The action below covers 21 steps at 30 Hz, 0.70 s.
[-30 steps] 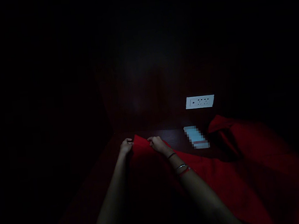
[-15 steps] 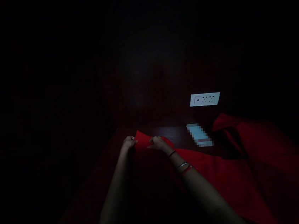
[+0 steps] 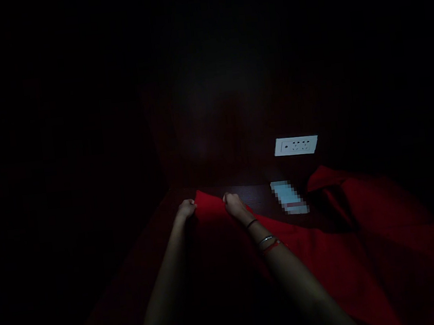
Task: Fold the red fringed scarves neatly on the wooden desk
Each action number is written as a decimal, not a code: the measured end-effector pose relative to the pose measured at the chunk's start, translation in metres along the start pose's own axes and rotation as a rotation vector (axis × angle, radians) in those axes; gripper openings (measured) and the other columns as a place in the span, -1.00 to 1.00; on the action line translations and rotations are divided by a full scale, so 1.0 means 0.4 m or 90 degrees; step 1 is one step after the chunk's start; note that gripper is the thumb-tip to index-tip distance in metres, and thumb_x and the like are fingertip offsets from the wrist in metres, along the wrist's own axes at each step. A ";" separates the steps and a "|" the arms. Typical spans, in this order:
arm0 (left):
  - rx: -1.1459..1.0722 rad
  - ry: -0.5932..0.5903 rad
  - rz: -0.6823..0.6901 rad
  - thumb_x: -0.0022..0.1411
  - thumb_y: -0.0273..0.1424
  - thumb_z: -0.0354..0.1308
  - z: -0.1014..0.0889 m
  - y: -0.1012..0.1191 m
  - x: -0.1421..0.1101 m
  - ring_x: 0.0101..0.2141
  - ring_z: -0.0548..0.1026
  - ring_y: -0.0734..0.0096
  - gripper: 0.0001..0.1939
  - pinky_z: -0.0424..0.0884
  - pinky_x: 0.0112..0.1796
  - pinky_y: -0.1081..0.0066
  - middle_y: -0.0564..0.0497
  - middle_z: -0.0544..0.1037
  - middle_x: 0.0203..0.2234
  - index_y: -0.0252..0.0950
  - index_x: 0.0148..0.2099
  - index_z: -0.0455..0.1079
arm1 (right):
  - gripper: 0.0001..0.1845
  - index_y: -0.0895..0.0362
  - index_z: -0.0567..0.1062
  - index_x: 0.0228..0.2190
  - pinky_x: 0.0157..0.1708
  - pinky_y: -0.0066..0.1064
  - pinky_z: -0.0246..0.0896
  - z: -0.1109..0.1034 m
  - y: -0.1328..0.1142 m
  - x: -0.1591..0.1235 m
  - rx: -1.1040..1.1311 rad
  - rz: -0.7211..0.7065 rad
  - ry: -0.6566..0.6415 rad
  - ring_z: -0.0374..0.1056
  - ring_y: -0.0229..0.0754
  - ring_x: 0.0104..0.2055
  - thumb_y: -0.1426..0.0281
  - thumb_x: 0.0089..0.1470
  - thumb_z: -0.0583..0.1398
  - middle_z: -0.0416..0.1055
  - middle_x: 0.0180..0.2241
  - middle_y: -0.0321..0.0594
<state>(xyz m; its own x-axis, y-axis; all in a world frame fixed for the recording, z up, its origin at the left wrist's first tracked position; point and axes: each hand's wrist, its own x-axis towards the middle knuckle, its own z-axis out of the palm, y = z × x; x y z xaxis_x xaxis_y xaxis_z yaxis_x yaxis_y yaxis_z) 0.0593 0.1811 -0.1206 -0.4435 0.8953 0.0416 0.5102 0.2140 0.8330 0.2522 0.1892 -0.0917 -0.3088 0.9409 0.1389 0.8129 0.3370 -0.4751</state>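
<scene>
A large red cloth (image 3: 307,246) spreads over a dark wooden surface, its far edge lifted between my two hands. My left hand (image 3: 187,209) is closed in a pinch on the cloth's left corner. A short span to the right, my right hand (image 3: 235,205) grips the same edge with its fingers curled. Between them the edge is drawn fairly straight. The cloth below my hands lies in deep shadow. A dark band, a silvery bracelet and a red string circle my right wrist.
A white wall socket (image 3: 296,146) sits on the dark back panel. Below it lies a pale, blurred-out flat object (image 3: 288,197) on the dark wooden surface (image 3: 255,194). More red cloth is heaped at the right. Darkness hides the far left and right.
My right hand has shifted slightly right and up along the cloth's edge, and its fingers have closed on it. The edge between my hands looks straighter. My left hand keeps its pinch.
</scene>
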 end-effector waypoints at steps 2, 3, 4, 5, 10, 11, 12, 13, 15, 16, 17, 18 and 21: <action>0.001 -0.013 -0.001 -0.15 -0.55 0.10 -0.001 0.004 -0.003 -0.56 0.39 0.44 -0.90 0.28 -0.46 0.50 0.10 0.38 -0.72 -0.28 -0.60 0.28 | -0.65 0.17 0.36 -0.35 -0.40 -0.55 0.08 -0.016 0.017 0.012 0.031 0.016 0.042 0.29 -0.28 -0.34 0.65 -0.20 -0.06 0.38 -0.39 -0.19; 0.001 -0.019 0.001 -0.14 -0.55 0.10 -0.002 0.007 -0.004 -0.56 0.39 0.45 -0.91 0.28 -0.46 0.51 0.10 0.39 -0.70 -0.28 -0.59 0.28 | -0.63 0.18 0.35 -0.33 -0.39 -0.56 0.08 -0.024 0.028 0.018 0.045 0.028 0.063 0.28 -0.30 -0.33 0.65 -0.19 -0.08 0.37 -0.37 -0.20; 0.001 -0.023 0.004 -0.13 -0.55 0.09 -0.002 0.010 -0.006 -0.55 0.39 0.46 -0.92 0.28 -0.46 0.51 0.10 0.40 -0.69 -0.28 -0.57 0.29 | -0.62 0.19 0.33 -0.31 -0.38 -0.57 0.08 -0.030 0.038 0.024 0.059 0.040 0.082 0.27 -0.31 -0.33 0.65 -0.17 -0.10 0.36 -0.36 -0.20; 0.001 -0.028 0.007 -0.13 -0.55 0.10 -0.003 0.013 -0.007 -0.55 0.39 0.46 -0.93 0.28 -0.46 0.52 0.10 0.41 -0.67 -0.28 -0.56 0.29 | -0.62 0.20 0.33 -0.30 -0.37 -0.57 0.08 -0.035 0.048 0.029 0.073 0.051 0.096 0.26 -0.31 -0.32 0.65 -0.16 -0.12 0.36 -0.35 -0.20; 0.024 -0.043 0.014 -0.12 -0.53 0.09 0.002 0.024 -0.007 -0.50 0.40 0.46 -0.93 0.27 -0.42 0.53 0.09 0.43 -0.63 -0.26 -0.50 0.30 | -0.74 0.21 0.36 -0.30 -0.33 -0.53 0.09 -0.022 0.060 0.033 0.114 0.058 0.106 0.24 -0.29 -0.33 0.52 -0.07 -0.03 0.33 -0.35 -0.19; 0.031 -0.045 0.016 -0.10 -0.52 0.09 0.005 0.024 -0.006 -0.49 0.40 0.45 -0.93 0.27 -0.41 0.53 0.09 0.43 -0.62 -0.26 -0.48 0.31 | -0.73 0.20 0.34 -0.25 -0.29 -0.51 0.08 -0.013 0.055 0.032 0.114 0.040 0.119 0.23 -0.27 -0.29 0.46 -0.05 0.01 0.30 -0.30 -0.17; 0.038 -0.047 0.019 -0.09 -0.52 0.07 0.008 0.024 -0.006 -0.49 0.40 0.46 -0.92 0.27 -0.41 0.52 0.08 0.44 -0.60 -0.25 -0.46 0.31 | -0.68 0.19 0.31 -0.18 -0.24 -0.48 0.07 -0.004 0.048 0.030 0.109 0.013 0.135 0.20 -0.25 -0.24 0.39 -0.05 0.04 0.26 -0.25 -0.14; 0.045 -0.048 0.023 -0.08 -0.52 0.06 0.011 0.023 -0.006 -0.48 0.40 0.46 -0.90 0.27 -0.40 0.52 0.08 0.44 -0.59 -0.26 -0.43 0.31 | -0.61 0.16 0.28 -0.13 -0.19 -0.45 0.05 0.005 0.041 0.028 0.099 -0.025 0.145 0.17 -0.22 -0.18 0.33 -0.05 0.06 0.22 -0.20 -0.12; 0.058 -0.050 0.030 -0.07 -0.55 0.03 0.014 0.023 -0.008 -0.46 0.40 0.47 -0.84 0.27 -0.39 0.52 0.07 0.45 -0.54 -0.26 -0.36 0.32 | -0.58 0.12 0.24 -0.08 -0.14 -0.41 0.01 0.023 0.027 0.025 0.064 -0.110 0.125 0.12 -0.19 -0.11 0.30 -0.03 0.05 0.19 -0.16 -0.12; 0.067 -0.050 0.033 -0.06 -0.56 0.02 0.014 0.023 -0.010 -0.45 0.40 0.47 -0.81 0.27 -0.38 0.52 0.05 0.45 -0.52 -0.27 -0.33 0.32 | -0.60 0.11 0.25 -0.08 -0.13 -0.41 0.00 0.030 0.021 0.023 0.043 -0.141 0.096 0.11 -0.18 -0.09 0.33 -0.01 0.04 0.21 -0.16 -0.12; 0.076 -0.050 0.034 -0.06 -0.57 0.01 0.012 0.024 -0.012 -0.43 0.40 0.45 -0.78 0.28 -0.36 0.51 0.03 0.45 -0.49 -0.28 -0.30 0.32 | -0.62 0.11 0.26 -0.08 -0.12 -0.42 0.00 0.035 0.017 0.022 0.022 -0.161 0.064 0.11 -0.18 -0.09 0.36 0.01 0.02 0.22 -0.16 -0.13; 0.088 -0.047 0.035 -0.07 -0.58 0.01 0.009 0.027 -0.016 -0.40 0.41 0.42 -0.74 0.28 -0.34 0.49 0.00 0.45 -0.45 -0.29 -0.26 0.32 | -0.63 0.12 0.27 -0.08 -0.13 -0.43 0.00 0.040 0.013 0.021 0.003 -0.170 0.038 0.12 -0.19 -0.09 0.39 0.02 0.01 0.24 -0.17 -0.12; 0.122 -0.027 0.046 -0.11 -0.60 0.04 -0.001 0.041 -0.028 -0.22 0.36 0.29 -0.57 0.24 -0.22 0.41 -0.10 0.40 -0.26 -0.28 -0.11 0.26 | -0.61 0.15 0.25 -0.06 -0.13 -0.42 0.01 0.045 0.005 0.017 -0.040 -0.163 0.012 0.14 -0.18 -0.09 0.41 0.02 0.00 0.25 -0.14 -0.10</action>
<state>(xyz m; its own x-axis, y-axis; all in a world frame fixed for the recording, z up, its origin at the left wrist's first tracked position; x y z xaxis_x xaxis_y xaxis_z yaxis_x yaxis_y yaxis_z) 0.0722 0.1745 -0.1070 -0.3715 0.9257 0.0712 0.6727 0.2155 0.7078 0.2429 0.1958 -0.1073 -0.4995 0.8252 0.2637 0.7386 0.5647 -0.3681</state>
